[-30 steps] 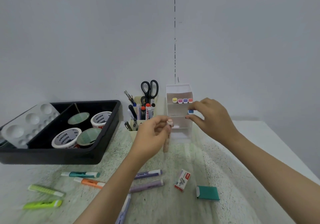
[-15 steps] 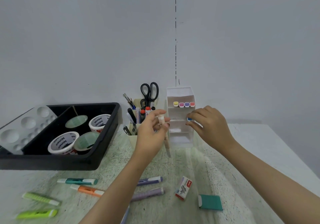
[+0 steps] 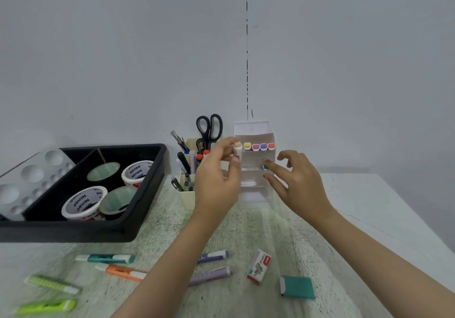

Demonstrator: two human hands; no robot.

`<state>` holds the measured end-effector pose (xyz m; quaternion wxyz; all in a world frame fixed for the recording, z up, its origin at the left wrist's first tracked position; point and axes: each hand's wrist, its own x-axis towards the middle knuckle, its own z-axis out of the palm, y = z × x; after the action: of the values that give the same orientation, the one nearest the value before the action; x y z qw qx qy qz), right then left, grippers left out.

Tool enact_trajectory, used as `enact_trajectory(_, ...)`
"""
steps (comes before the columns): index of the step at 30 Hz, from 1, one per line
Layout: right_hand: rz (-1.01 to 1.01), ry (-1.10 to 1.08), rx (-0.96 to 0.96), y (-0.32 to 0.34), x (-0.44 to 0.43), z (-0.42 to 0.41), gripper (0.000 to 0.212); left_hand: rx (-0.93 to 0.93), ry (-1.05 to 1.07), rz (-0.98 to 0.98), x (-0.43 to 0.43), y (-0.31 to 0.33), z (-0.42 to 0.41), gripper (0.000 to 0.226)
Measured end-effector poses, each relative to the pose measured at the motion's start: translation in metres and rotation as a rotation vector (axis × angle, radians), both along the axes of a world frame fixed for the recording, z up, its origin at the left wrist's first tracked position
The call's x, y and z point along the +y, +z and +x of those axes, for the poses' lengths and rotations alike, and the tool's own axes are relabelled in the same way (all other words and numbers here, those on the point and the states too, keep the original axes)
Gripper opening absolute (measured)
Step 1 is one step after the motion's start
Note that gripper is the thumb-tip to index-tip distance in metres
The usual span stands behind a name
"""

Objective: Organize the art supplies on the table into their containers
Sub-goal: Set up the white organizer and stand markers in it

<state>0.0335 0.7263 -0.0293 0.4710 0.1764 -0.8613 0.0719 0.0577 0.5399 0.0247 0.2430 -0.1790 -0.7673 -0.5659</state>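
A white tiered marker rack (image 3: 254, 130) stands against the wall; its top shelf shows several coloured marker caps (image 3: 259, 146). My left hand (image 3: 218, 177) pinches a pale peach-capped marker (image 3: 237, 150) at the left end of that top shelf. My right hand (image 3: 294, 182) hovers with spread fingers beside the rack, its fingertip touching a blue-capped marker (image 3: 266, 167) on the middle shelf. On the table lie purple markers (image 3: 210, 274), a teal one (image 3: 108, 258), an orange one (image 3: 123, 271) and green highlighters (image 3: 49, 306).
A black tray (image 3: 145, 194) with tape rolls and a white palette (image 3: 27, 175) sits at the left. A cream pen cup (image 3: 187, 195) with scissors (image 3: 209, 128) stands beside the rack. A staples box (image 3: 258, 263) and a teal eraser (image 3: 298, 287) lie near the front.
My left hand has raised the pale marker from in front of the rack's base to its top shelf. My right hand let go of the blue-capped marker and spread its fingers.
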Motion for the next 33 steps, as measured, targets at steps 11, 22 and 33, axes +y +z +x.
enact_trajectory(11, -0.023, 0.022, -0.028, 0.000, 0.002, 0.003, 0.030, 0.423, -0.076, -0.359, 0.013, -0.020, -0.030, 0.028)
enact_trajectory(22, -0.068, -0.007, -0.060, -0.001, 0.002, 0.001, 0.027, 0.339, -0.057, -0.511, 0.014, -0.046, -0.042, 0.019)
enact_trajectory(33, -0.242, 0.173, -0.283, 0.001, -0.003, -0.001, 0.035, 0.254, -0.080, -0.421, 0.017, -0.041, -0.049, 0.011)
